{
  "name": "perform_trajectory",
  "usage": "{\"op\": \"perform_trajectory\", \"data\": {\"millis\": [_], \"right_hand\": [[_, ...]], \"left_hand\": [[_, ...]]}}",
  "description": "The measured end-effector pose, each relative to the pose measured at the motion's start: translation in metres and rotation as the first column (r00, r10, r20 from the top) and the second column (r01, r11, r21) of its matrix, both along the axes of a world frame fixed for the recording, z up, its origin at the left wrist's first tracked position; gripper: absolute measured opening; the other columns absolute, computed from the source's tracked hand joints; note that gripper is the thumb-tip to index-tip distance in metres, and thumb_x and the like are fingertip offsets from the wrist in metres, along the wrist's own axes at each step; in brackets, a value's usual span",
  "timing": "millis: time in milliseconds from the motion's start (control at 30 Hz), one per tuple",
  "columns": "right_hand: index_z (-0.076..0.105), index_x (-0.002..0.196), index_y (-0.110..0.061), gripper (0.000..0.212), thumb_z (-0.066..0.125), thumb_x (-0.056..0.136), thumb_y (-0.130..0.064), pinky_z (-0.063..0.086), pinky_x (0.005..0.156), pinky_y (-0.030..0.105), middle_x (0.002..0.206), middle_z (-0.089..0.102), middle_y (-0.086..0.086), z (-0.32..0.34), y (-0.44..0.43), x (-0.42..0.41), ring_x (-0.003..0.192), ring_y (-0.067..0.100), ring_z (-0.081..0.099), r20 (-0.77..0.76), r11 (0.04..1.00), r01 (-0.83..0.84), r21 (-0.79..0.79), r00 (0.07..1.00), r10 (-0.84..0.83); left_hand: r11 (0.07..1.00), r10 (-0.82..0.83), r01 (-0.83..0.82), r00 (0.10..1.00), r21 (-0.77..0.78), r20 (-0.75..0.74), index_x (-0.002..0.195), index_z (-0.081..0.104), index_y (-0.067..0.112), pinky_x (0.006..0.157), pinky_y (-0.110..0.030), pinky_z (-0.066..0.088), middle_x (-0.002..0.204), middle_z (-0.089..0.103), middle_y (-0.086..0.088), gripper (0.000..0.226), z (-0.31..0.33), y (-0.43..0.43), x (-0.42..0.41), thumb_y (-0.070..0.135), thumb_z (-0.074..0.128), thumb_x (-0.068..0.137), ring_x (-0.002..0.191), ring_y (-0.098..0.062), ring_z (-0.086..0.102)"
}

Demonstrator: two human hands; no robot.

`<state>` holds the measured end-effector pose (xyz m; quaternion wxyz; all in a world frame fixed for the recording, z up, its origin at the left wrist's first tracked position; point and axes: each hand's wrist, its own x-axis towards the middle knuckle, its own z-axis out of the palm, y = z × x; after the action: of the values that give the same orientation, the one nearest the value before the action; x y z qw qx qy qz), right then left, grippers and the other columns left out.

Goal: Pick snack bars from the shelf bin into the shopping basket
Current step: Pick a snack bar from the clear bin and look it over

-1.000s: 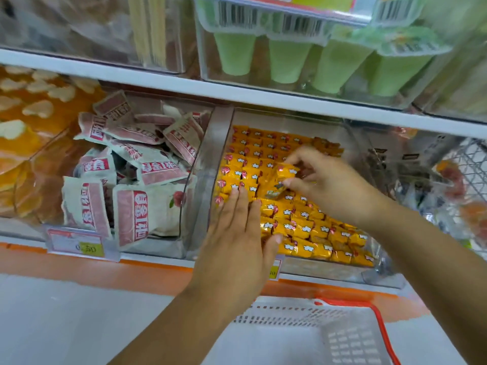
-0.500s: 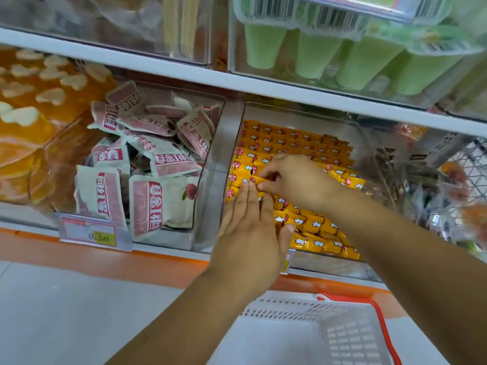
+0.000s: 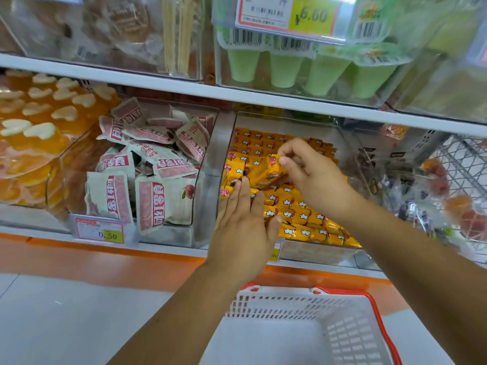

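Right hand has now lifted snack bars up from the bin

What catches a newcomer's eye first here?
Two bare hands meet in a clear plastic shelf bin packed with small yellow-wrapped snack bars: the right hand pinches a few, the left hand lies flat over others. Below waits a white plastic basket with a red rim.

Yellow snack bars fill the clear shelf bin (a few raised, tilted); white basket below.
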<state>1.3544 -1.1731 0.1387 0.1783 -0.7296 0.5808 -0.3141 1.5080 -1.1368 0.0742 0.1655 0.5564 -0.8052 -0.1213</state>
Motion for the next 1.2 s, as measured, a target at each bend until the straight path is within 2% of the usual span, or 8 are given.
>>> {"op": "perform_trajectory", "data": {"millis": [167,233,333,433,567,767,933,1200], "right_hand": [[0.057,0.096,-0.026,0.013,0.049,0.102,-0.016,0.060,0.076,0.038,0.092,0.067,0.001,0.008,0.045,-0.015,0.089,0.019,0.068,0.341,0.990,0.121,-0.069,0.936,-0.090],[0.057,0.094,-0.024,0.018,0.047,0.102,-0.011,0.061,0.077,0.037,0.094,0.068,0.009,0.007,0.069,-0.023,0.089,0.023,0.070,0.523,0.988,0.152,-0.017,0.844,-0.120],[0.056,0.095,-0.016,0.015,0.045,0.103,-0.009,0.060,0.080,0.038,0.103,0.064,0.024,-0.001,0.103,-0.033,0.091,0.033,0.070,0.712,0.981,0.171,0.094,0.677,-0.186],[0.057,0.091,-0.018,0.017,0.047,0.102,-0.010,0.058,0.079,0.035,0.107,0.065,0.027,-0.011,0.127,-0.036,0.093,0.038,0.070,0.828,0.967,0.184,0.178,0.502,-0.248],[0.051,0.095,-0.014,0.005,0.048,0.096,-0.019,0.060,0.071,0.035,0.104,0.072,0.021,-0.009,0.145,-0.043,0.090,0.040,0.072,0.860,0.963,0.125,0.237,0.433,-0.268],[0.060,0.090,-0.014,0.048,0.086,0.058,-0.037,0.059,0.064,0.032,0.097,0.072,0.022,-0.015,0.154,-0.051,0.083,0.042,0.072,0.860,0.958,0.046,0.282,0.430,-0.274],[0.059,0.099,-0.008,0.042,0.073,0.062,-0.023,0.060,0.076,0.030,0.102,0.075,0.013,-0.013,0.147,-0.061,0.092,0.031,0.073,0.857,0.954,0.016,0.300,0.434,-0.277],[0.057,0.103,0.000,0.029,0.063,0.076,-0.012,0.060,0.071,0.027,0.102,0.074,0.020,-0.015,0.137,-0.065,0.091,0.034,0.073,0.880,0.947,-0.042,0.319,0.385,-0.279]], "left_hand": [[0.998,0.022,-0.038,0.945,-0.043,-0.327,0.134,0.050,0.023,0.114,-0.024,0.009,0.159,0.027,0.001,0.043,0.008,0.007,0.004,0.042,0.055,0.096,0.149,-0.017,0.016],[0.998,0.048,-0.061,0.864,-0.008,-0.502,0.114,0.048,0.026,0.102,-0.021,0.033,0.143,0.046,0.007,0.029,0.015,0.014,0.004,0.036,0.064,0.092,0.131,-0.012,0.042],[0.991,0.075,0.015,0.764,0.133,-0.641,0.111,0.043,0.035,0.079,-0.011,0.043,0.117,0.056,0.025,0.032,0.028,0.027,0.002,0.040,0.066,0.089,0.100,0.008,0.055],[0.958,0.101,0.129,0.679,0.254,-0.727,0.118,0.054,0.039,0.082,-0.014,0.049,0.111,0.063,0.022,0.035,0.034,0.038,-0.002,0.043,0.069,0.087,0.099,0.004,0.063],[0.929,0.174,0.180,0.563,0.325,-0.808,0.110,0.060,0.037,0.074,-0.018,0.055,0.113,0.065,0.016,0.027,0.039,0.052,-0.009,0.032,0.071,0.086,0.093,-0.005,0.071],[0.858,0.274,0.265,0.487,0.439,-0.829,0.106,0.067,0.025,0.062,-0.020,0.056,0.099,0.072,0.012,0.025,0.044,0.055,-0.009,0.011,0.072,0.086,0.078,-0.008,0.073],[0.798,0.321,0.352,0.438,0.489,-0.840,0.103,0.074,0.025,0.070,-0.023,0.058,0.099,0.077,0.002,0.026,0.045,0.044,-0.002,0.016,0.071,0.079,0.073,-0.018,0.072],[0.765,0.303,0.441,0.396,0.469,-0.867,0.113,0.069,0.020,0.071,-0.021,0.058,0.100,0.076,-0.009,0.031,0.042,0.033,0.002,0.015,0.058,0.085,0.094,-0.024,0.074]]}}
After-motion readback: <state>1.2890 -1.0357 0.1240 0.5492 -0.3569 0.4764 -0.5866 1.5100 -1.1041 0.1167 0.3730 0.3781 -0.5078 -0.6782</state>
